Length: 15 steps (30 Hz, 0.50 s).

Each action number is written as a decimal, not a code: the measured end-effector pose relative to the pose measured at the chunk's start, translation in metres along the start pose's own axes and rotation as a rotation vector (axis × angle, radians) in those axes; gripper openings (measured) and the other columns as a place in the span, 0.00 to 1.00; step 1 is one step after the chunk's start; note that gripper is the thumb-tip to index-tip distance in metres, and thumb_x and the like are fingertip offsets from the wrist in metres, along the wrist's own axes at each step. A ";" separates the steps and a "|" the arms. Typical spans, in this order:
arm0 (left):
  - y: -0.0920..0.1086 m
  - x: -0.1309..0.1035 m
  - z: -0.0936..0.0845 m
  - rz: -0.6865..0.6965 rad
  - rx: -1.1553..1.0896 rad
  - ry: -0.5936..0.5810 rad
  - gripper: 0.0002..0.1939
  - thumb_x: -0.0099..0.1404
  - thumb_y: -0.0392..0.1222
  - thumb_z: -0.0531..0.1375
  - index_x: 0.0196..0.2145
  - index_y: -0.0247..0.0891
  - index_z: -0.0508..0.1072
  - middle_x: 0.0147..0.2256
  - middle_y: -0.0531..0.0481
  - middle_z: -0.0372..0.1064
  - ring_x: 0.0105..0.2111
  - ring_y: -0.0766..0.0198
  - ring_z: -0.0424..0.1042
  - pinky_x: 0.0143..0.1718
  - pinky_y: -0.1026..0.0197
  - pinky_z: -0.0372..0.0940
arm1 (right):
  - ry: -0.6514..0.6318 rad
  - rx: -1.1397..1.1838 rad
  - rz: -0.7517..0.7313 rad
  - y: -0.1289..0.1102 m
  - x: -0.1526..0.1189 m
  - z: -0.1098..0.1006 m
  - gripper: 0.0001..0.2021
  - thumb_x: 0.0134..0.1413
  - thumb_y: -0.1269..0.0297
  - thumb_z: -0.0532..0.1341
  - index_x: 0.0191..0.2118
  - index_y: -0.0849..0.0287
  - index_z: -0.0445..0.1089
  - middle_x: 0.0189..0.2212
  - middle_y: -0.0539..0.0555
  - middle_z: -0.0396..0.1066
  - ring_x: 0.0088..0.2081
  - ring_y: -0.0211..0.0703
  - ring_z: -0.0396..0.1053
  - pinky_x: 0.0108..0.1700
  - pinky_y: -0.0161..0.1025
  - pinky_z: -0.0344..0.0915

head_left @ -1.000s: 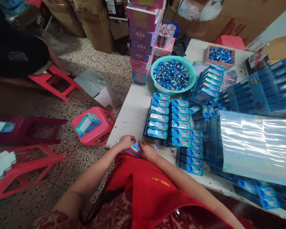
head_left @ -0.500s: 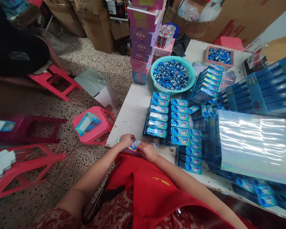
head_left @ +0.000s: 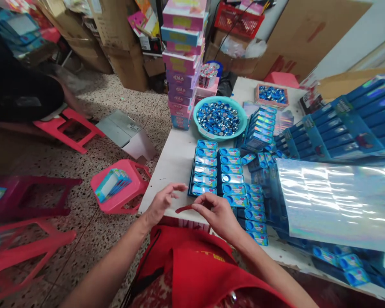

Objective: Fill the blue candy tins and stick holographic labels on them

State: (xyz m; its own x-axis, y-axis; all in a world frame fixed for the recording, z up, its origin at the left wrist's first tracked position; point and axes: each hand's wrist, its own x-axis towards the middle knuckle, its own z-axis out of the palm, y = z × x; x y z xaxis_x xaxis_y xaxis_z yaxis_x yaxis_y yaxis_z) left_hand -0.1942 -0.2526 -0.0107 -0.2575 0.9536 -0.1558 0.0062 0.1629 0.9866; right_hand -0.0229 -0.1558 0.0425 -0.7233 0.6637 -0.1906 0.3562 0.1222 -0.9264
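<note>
My right hand [head_left: 216,211] pinches one end of a thin dark red strip [head_left: 183,208] above the front edge of the white table [head_left: 167,169]. Fingers apart and curved, my left hand [head_left: 165,201] hovers just left of the strip with nothing in it. Right behind both hands stand rows of small blue boxes [head_left: 204,180] with rounded label tops. A second column of blue boxes [head_left: 232,179] lies beside them, near my right hand.
A turquoise basin [head_left: 223,137] of small round blue and silver pieces sits behind the boxes. Tall stacked cartons [head_left: 181,62] rise at its left. A shiny sheet [head_left: 336,201] lies on the right. Pink stool [head_left: 134,188] at left; a seated person [head_left: 22,85] farther off.
The shiny strip under my hands is no longer in view. My hands have lifted, my left hand has opened, and a dark red strip shows in my right hand. The camera view has shifted.
</note>
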 end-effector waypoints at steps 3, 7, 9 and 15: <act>0.024 0.009 0.013 -0.142 -0.026 -0.062 0.21 0.53 0.56 0.60 0.36 0.35 0.71 0.30 0.49 0.71 0.32 0.64 0.69 0.35 0.62 0.64 | 0.127 0.031 -0.002 -0.004 0.013 -0.005 0.09 0.51 0.59 0.60 0.28 0.59 0.70 0.23 0.49 0.70 0.24 0.35 0.62 0.27 0.32 0.58; 0.031 0.049 0.015 -0.179 0.056 0.025 0.13 0.56 0.49 0.57 0.29 0.36 0.71 0.18 0.57 0.62 0.21 0.69 0.63 0.26 0.66 0.60 | 0.323 -0.093 0.005 0.002 0.040 -0.009 0.10 0.51 0.58 0.58 0.28 0.58 0.72 0.26 0.50 0.72 0.25 0.36 0.63 0.30 0.34 0.59; 0.032 0.075 0.009 -0.117 0.106 0.025 0.11 0.56 0.47 0.56 0.33 0.36 0.70 0.17 0.58 0.60 0.20 0.70 0.62 0.24 0.67 0.58 | 0.433 -0.167 0.002 0.007 0.057 -0.011 0.10 0.50 0.57 0.58 0.28 0.57 0.73 0.27 0.51 0.72 0.27 0.38 0.64 0.31 0.35 0.59; 0.035 0.143 -0.007 0.071 0.257 0.005 0.06 0.58 0.42 0.52 0.34 0.39 0.62 0.17 0.60 0.59 0.19 0.70 0.60 0.23 0.67 0.55 | 0.596 -0.328 0.046 0.013 0.109 -0.024 0.10 0.49 0.58 0.57 0.28 0.57 0.73 0.29 0.51 0.71 0.31 0.41 0.66 0.35 0.36 0.58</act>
State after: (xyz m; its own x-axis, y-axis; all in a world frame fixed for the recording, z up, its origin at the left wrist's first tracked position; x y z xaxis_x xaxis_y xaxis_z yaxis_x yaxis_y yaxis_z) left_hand -0.2375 -0.1120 0.0019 -0.2524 0.9638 -0.0861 0.2691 0.1554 0.9505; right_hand -0.0827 -0.0640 0.0174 -0.2871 0.9552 0.0716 0.6074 0.2393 -0.7575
